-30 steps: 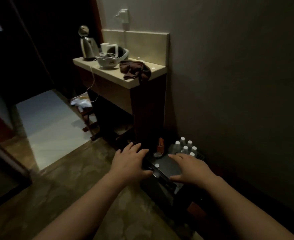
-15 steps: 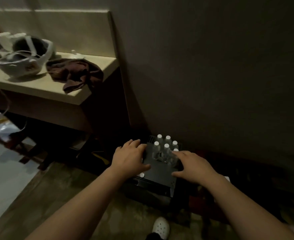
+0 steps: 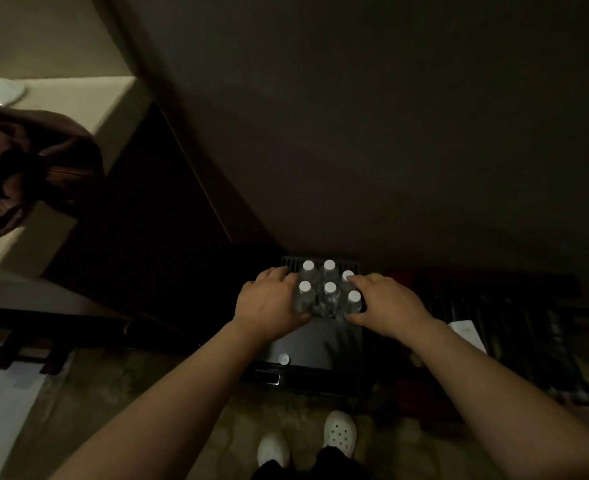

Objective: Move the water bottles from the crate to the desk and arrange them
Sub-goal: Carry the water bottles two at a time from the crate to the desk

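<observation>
In a dim room, we saw the pale desk (image 3: 78, 109) at far left holding only a brown cloth (image 3: 26, 161), no bottles. Six white-capped water bottles (image 3: 329, 292) stood clustered in the dark crate (image 3: 306, 344) on the floor. Our left hand (image 3: 268, 303) and right hand (image 3: 384, 306) cupped the cluster's sides, nothing lifted; the whole task remained.

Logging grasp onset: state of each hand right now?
Left hand: open, fingers spread against the bottle cluster, not closed.
Right hand: open, cupping the cluster's other side, nothing lifted.

Bare forearms, no sleeves — white perforated clogs (image 3: 339, 434), dark trousers (image 3: 306, 467).
</observation>
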